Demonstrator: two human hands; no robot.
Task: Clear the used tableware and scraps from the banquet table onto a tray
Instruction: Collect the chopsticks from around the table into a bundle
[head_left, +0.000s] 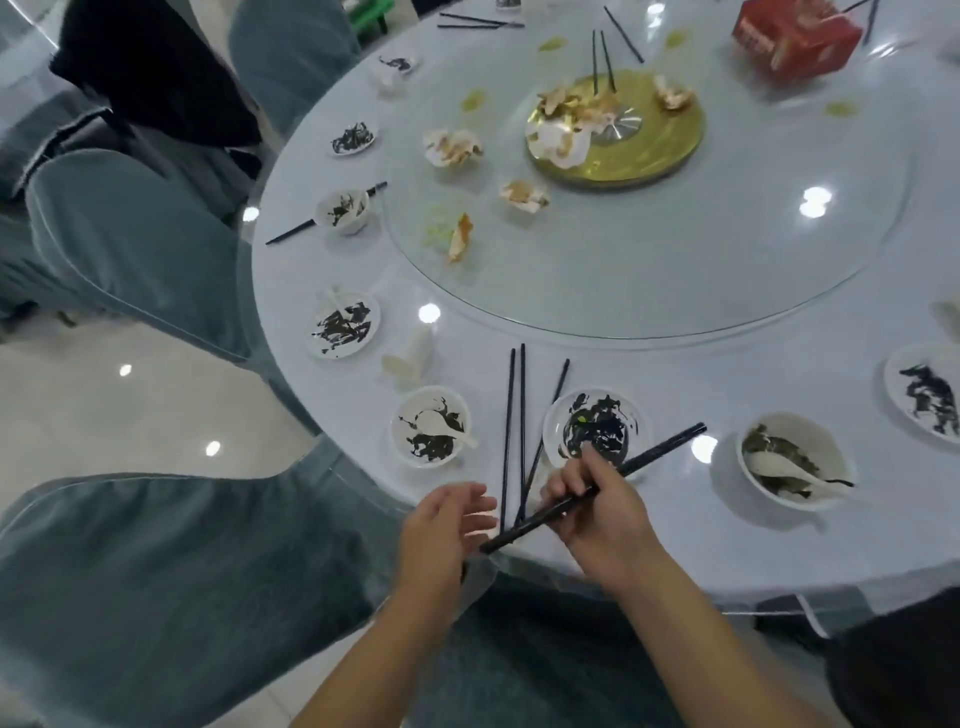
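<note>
Right hand (592, 501) pinches long black chopsticks (660, 451) beside a smeared white bowl (555, 420), spread left hand (447, 525) poised, apparently to bundle them.

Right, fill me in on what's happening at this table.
A person is clearing a used banquet table. The right hand grips a pair of black chopsticks over the table's near edge, while the left hand is open beside their lower end. Three more chopsticks lie on the table next to a dirty dish. Bowls with spoons and scraps sit around the rim, and crumpled napkins lie on the glass turntable. No tray is in view.
</note>
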